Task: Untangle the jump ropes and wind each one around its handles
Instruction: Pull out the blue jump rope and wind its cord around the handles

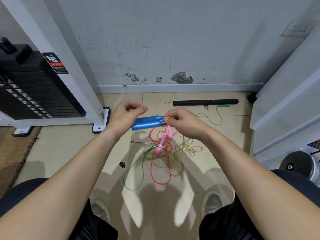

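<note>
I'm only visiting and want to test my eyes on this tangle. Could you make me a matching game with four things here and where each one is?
Things:
1 blue handles
2 pink handles
3 green handle
4 black bar

Places:
A lying on the floor, nearest the wall
B pinched at one end by the right hand
C among the red cord loops
D beside the bar, on its near side

Pairs: 1-B, 2-C, 3-D, 4-A
</note>
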